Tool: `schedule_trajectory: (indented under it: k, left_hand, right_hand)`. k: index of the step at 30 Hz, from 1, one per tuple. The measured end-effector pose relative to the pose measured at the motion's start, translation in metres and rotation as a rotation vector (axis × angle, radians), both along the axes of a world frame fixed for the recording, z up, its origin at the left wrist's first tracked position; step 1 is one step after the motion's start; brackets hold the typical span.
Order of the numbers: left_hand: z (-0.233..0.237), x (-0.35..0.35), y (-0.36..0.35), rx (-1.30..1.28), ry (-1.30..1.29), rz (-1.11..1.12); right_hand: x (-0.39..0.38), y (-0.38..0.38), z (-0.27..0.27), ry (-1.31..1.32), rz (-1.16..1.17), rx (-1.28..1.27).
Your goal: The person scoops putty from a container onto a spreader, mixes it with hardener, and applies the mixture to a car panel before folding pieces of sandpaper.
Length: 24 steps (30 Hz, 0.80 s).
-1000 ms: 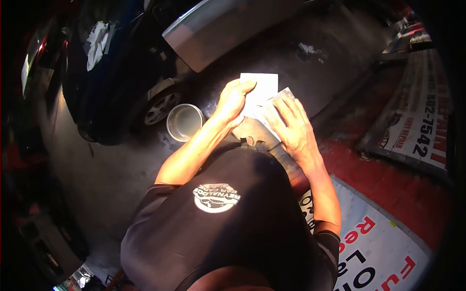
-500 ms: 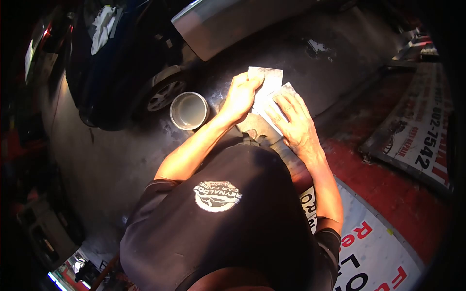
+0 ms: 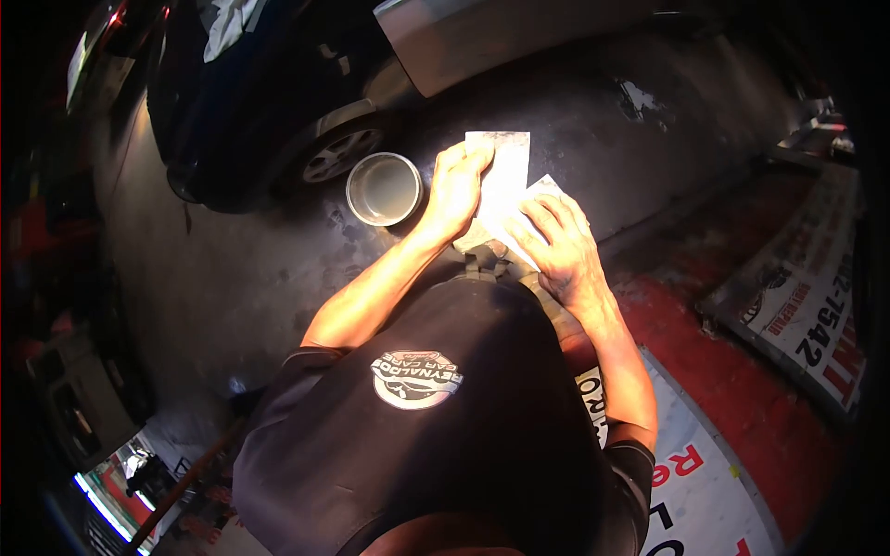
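Head view: looked down over a black shirt (image 3: 436, 445) with a round white logo on the chest. Found the left hand (image 3: 456, 190) laid on a white sheet (image 3: 508, 165), fingers curled over its left edge and clamped on it. Found the right hand (image 3: 559, 246) just beside it, fingers spread apart and pressed flat on a second, greyer sheet (image 3: 545, 188), not closed round it; could not make out the thumb. Saw both sheets out in front of the chest, overlapping in the middle, the white one farther out, the grey one tilted; could not tell which lay on top. Noted a round pale bucket (image 3: 383, 189) standing on the dark concrete floor (image 3: 232, 269), near the left wrist but apart from it. Saw a dark car (image 3: 269, 93) beyond the bucket, with one wheel (image 3: 338, 153) close to the bucket's rim and a white rag (image 3: 227, 18) on the bodywork. Spotted a silver panel (image 3: 501, 32) along the top edge. Noted two printed signs low on the right: a tilted sign (image 3: 816, 310) well apart from the hands, and a white sign (image 3: 691, 473) with red and black letters just under the right forearm.
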<state>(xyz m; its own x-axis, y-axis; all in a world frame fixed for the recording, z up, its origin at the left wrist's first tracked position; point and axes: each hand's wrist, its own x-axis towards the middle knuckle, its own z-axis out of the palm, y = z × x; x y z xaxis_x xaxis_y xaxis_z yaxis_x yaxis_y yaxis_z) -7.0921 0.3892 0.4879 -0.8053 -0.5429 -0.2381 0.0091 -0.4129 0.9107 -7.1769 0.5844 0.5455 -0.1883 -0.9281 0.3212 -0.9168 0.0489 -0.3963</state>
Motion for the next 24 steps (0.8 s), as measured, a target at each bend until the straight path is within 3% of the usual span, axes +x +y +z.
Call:
schedule_trajectory:
  k: [4,5,6,8,10,12,18,20,22,24]
  left_hand:
    - [0.032,0.019,-0.037,0.067,0.159,0.217]
    - [0.030,0.026,-0.048,0.066,0.165,0.256]
    - [0.032,0.033,-0.059,0.062,0.172,0.297]
    - [0.009,0.057,-0.073,0.182,0.197,0.269]
    - [0.002,0.080,-0.077,0.545,0.165,0.284]
    - [0.014,0.100,-0.073,0.717,0.172,0.326]
    - [0.003,0.185,-0.136,0.562,0.229,0.330]
    - [0.016,0.217,-0.167,0.536,0.305,0.369]
    - [0.031,0.247,-0.208,0.402,0.370,0.437]
    - [0.039,0.280,-0.240,0.329,0.338,0.526]
  right_hand:
    - [0.002,-0.009,-0.013,-0.001,0.013,0.126]
    - [0.004,-0.021,-0.010,-0.275,0.029,0.027]
    - [0.009,-0.037,-0.002,-0.274,0.053,0.033]
    - [0.029,-0.067,0.014,-0.484,0.020,-0.254]
    - [0.053,-0.095,0.023,-0.506,0.073,-0.253]
    - [0.075,-0.117,0.019,-0.263,0.160,-0.141]
    - [0.114,-0.169,-0.019,-0.199,0.080,0.044]
    - [0.124,-0.186,-0.024,-0.011,0.137,0.242]
    - [0.142,-0.202,-0.036,-0.095,0.140,0.258]
    - [0.156,-0.227,-0.036,-0.407,-0.025,0.126]
